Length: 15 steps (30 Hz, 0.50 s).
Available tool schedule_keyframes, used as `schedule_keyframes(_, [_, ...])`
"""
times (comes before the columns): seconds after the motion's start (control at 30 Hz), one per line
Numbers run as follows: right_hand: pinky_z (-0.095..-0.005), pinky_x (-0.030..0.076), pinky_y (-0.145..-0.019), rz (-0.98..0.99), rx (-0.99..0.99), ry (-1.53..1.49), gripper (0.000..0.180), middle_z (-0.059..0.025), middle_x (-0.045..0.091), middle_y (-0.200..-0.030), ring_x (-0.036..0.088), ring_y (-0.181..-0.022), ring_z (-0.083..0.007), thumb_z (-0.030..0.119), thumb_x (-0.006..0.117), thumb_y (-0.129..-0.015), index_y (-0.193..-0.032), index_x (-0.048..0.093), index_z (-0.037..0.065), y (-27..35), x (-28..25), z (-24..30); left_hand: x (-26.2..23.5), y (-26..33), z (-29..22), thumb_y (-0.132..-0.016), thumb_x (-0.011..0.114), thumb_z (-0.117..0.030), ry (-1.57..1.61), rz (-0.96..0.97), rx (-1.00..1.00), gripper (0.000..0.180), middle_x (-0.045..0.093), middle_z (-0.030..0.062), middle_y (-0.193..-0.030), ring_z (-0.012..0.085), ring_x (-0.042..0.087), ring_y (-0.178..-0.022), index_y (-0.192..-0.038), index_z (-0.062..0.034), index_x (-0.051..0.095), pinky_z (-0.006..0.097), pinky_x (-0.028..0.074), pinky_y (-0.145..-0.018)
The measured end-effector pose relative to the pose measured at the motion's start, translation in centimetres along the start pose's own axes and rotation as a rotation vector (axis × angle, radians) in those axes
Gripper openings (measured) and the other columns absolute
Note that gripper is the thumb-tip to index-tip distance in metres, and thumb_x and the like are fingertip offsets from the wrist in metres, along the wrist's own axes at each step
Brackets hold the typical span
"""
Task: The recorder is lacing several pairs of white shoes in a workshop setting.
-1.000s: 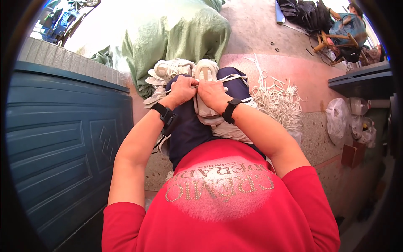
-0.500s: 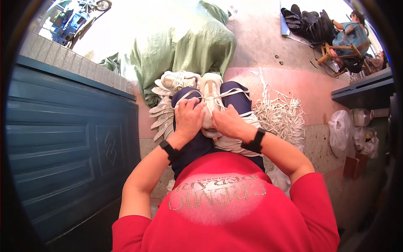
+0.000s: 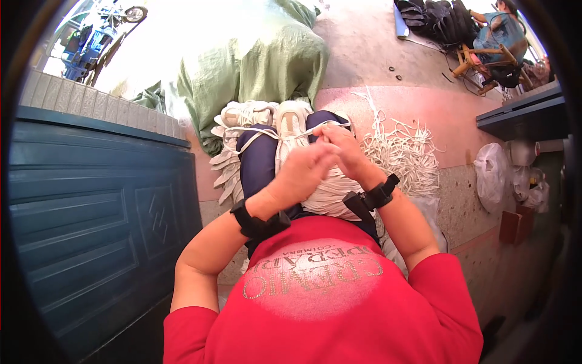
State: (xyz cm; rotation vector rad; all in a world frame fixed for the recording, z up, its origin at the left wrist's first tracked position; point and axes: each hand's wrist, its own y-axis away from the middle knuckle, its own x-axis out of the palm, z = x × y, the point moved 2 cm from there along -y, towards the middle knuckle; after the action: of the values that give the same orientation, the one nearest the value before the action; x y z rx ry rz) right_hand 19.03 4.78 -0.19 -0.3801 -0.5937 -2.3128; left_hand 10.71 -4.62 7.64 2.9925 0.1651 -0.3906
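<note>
A white and beige lace-up shoe stands between my knees, toe end toward me, its laces spreading to both sides over my dark trousers. My left hand is lifted over the near end of the shoe, its fingers smeared by motion and crossing in front of my right hand. My right hand is beside the shoe with its fingers bent together near the right-hand lace; what they hold, if anything, is hidden. A bundle of white laces lies in my lap under the hands.
More pale shoes are stacked by my left leg. A loose heap of white laces lies on the floor at right. Ahead stands a green sheet-covered pile; a blue panelled door is at left. Another person sits far right.
Both hands have left the shoe's front part and come together just to its right. The left hand moved right and toward me; the right hand rose. The view has shifted slightly.
</note>
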Motion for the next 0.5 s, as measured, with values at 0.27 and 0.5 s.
schedule_keyframes(0.27, [-0.0186,0.037,-0.061,0.132,0.143,0.072,0.033,0.0061,0.054,-0.079,0.045,-0.067,-0.003,0.033,0.05,-0.09,-0.111,0.059,0.009,0.9,4.0,-0.6,-3.3,0.8,5.2,-0.089,0.051,-0.02,0.083,-0.322,-0.283,0.022,0.049,-0.0023,-0.061,0.0028,0.041,-0.051,-0.078,-0.0024,0.057,0.018,0.032,-0.044])
schedule_keyframes(0.5, [-0.0173,0.038,-0.057,0.159,0.125,0.036,0.031,0.0039,0.057,-0.08,0.042,-0.061,-0.002,0.027,0.052,-0.089,-0.11,0.059,0.005,0.9,4.7,-0.9,-2.9,1.4,5.4,-0.09,0.05,-0.019,0.119,-0.307,-0.341,0.023,0.051,-0.0013,-0.062,0.0033,0.042,-0.051,-0.075,-0.0022,0.056,0.019,0.033,-0.045])
